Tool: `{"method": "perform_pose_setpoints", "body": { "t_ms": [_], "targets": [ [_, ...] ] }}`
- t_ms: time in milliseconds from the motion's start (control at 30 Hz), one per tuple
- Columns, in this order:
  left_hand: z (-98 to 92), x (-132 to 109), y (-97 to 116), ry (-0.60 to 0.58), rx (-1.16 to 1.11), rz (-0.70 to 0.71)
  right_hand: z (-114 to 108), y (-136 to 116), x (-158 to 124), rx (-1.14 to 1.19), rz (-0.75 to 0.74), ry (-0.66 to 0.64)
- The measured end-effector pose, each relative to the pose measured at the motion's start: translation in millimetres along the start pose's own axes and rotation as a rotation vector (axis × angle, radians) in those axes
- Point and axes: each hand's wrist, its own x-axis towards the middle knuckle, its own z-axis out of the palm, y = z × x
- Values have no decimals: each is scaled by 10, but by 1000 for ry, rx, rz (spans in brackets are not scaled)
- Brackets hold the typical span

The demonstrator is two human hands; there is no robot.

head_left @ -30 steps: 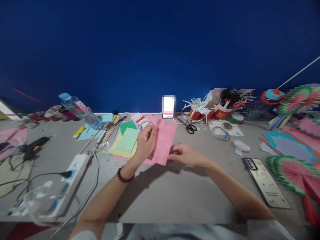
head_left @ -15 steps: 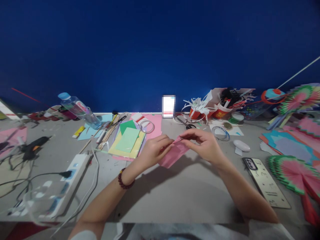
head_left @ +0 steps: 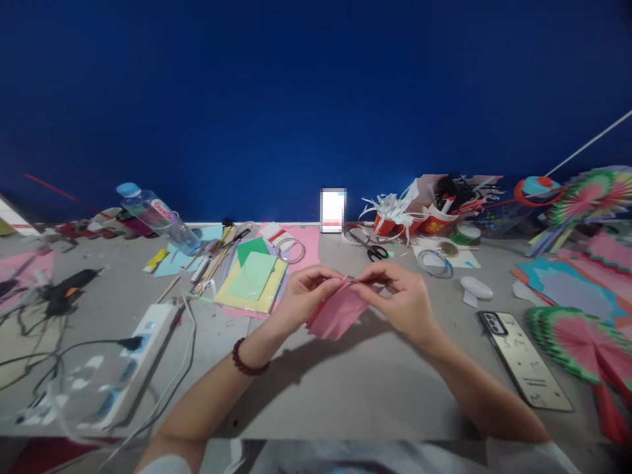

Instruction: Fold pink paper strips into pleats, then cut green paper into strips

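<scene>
A sheet of pink paper point(head_left: 338, 313) hangs between my two hands above the middle of the grey table, its top edge gathered in narrow folds. My left hand point(head_left: 312, 293) pinches that edge from the left, thumb on the near side. From the right, my right hand point(head_left: 395, 293) grips the same edge between thumb and fingers. The fingertips of both hands nearly meet at the top of the paper. Just beyond them lies a pair of black-handled scissors point(head_left: 372, 249).
Left of my hands are a stack of coloured paper point(head_left: 251, 280), a power strip point(head_left: 141, 362), a glue gun point(head_left: 72, 286) and a leaning bottle point(head_left: 160, 217). To the right lie a phone point(head_left: 526, 362), folded paper fans point(head_left: 587, 349) and a white mouse-shaped object point(head_left: 476, 288). Cups point(head_left: 437, 217) stand behind.
Both wrists have turned slightly, and the thumbs now show more on the near side. The pink paper has tilted and swung a little lower and to the left, with more creases showing.
</scene>
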Motion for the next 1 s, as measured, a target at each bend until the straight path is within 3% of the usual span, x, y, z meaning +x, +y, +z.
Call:
{"method": "perform_pose_setpoints", "body": {
  "t_ms": [133,367,1000],
  "targets": [
    [38,-31,15,56,90,47,9,-27,7,58,76,-37],
    [42,-83,21,123,361,332,57,-33,2,121,92,-67],
    [50,-144,71,69,501,553,60,-74,-33,19,-55,45]
  ]
}}
